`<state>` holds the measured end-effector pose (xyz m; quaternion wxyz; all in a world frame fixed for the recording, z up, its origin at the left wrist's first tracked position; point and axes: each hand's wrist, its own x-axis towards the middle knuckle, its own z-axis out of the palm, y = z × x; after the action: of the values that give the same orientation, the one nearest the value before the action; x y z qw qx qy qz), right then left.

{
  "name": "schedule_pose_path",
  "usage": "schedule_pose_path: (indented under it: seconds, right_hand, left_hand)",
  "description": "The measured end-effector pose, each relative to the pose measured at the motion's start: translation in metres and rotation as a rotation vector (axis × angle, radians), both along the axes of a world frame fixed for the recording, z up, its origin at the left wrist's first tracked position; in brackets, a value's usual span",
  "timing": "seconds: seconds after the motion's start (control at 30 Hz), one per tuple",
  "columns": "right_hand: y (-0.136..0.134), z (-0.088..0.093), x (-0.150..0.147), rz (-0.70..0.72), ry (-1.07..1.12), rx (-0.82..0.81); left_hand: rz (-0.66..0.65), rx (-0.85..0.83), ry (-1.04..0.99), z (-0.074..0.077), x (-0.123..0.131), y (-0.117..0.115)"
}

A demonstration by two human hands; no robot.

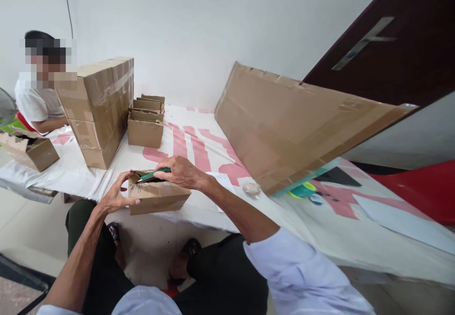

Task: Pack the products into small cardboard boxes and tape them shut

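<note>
While the left hand point(115, 195) clasps the near box point(158, 199) at its left end, thumb in front, the right hand point(181, 172), back upward, grips 1 green cutter point(148, 175).

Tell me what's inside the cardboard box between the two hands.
A dark gap shows at the opening of the cardboard box, with a green tool in the right hand across it. The box's near side, tool and hand cover whatever lies deeper.
</note>
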<state>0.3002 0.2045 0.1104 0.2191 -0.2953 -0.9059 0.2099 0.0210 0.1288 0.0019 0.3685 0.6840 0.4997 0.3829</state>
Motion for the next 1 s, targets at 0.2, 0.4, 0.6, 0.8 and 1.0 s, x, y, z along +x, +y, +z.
schedule_pose_path:
  seconds: [0.2, 0.4, 0.6, 0.8, 1.0]
  right_hand:
    - [0.016, 0.005, 0.055, -0.208, -0.17, 0.108]
    - [0.019, 0.006, 0.164, -0.435, -0.087, 0.138]
    - [-0.002, -0.108, 0.156, -0.651, 0.175, 0.015]
    - [-0.011, -0.184, 0.119, -0.765, 0.287, -0.046]
    - [0.005, -0.11, 0.093, -0.386, 0.327, 0.078]
  left_hand:
    - [0.012, 0.006, 0.006, 0.0, -0.002, 0.002]
    - [-0.01, 0.009, -0.026, -0.001, -0.003, 0.007]
    - [-0.051, 0.006, -0.015, 0.004, -0.007, 0.014]
    - [-0.112, -0.008, 0.022, 0.013, -0.014, 0.025]
    - [-0.135, -0.068, 0.0, 0.019, -0.015, 0.034]
